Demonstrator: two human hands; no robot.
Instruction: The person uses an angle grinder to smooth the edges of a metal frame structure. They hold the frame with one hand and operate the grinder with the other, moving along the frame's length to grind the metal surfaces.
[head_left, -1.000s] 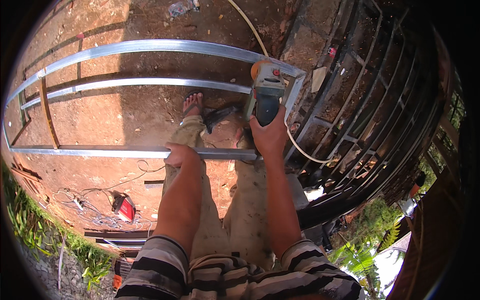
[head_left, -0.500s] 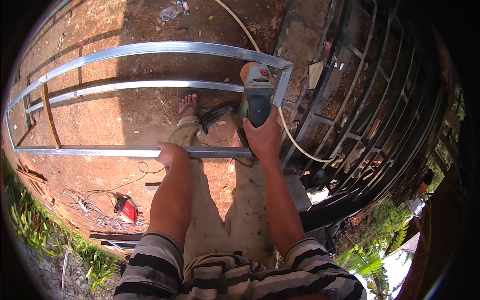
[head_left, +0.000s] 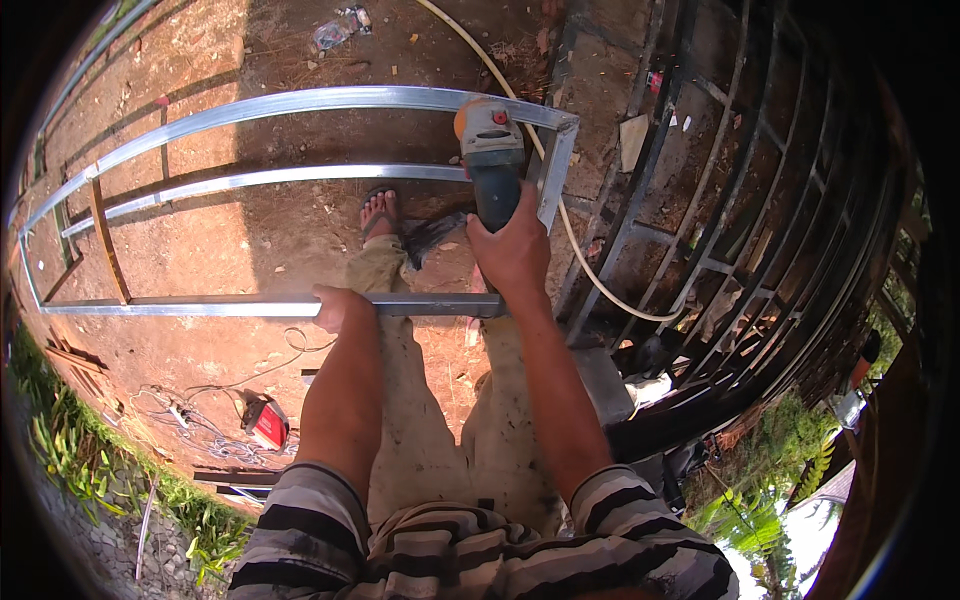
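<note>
My right hand [head_left: 512,250] is wrapped round the dark rear body of an angle grinder [head_left: 495,172]. The grinder's grey head and orange disc [head_left: 460,124] point away from me, over the far rail near the corner of a silver metal frame [head_left: 310,99]. Whether the disc touches the rail cannot be told. My left hand [head_left: 342,308] is closed round the frame's near rail [head_left: 225,307], in front of my legs. A middle rail [head_left: 290,175] runs between them, its right end hidden behind the grinder.
Dark metal bars in a grid [head_left: 690,265] fill the right side. A cream hose [head_left: 575,245] curves past the frame's corner. At lower left sit a red machine [head_left: 268,425] and tangled cables [head_left: 190,415]. My sandalled foot [head_left: 380,212] stands inside the frame. Plastic litter [head_left: 335,32] lies beyond.
My right hand has moved the angle grinder left and slightly away from me, along the far rail. My left hand keeps its hold on the near rail.
</note>
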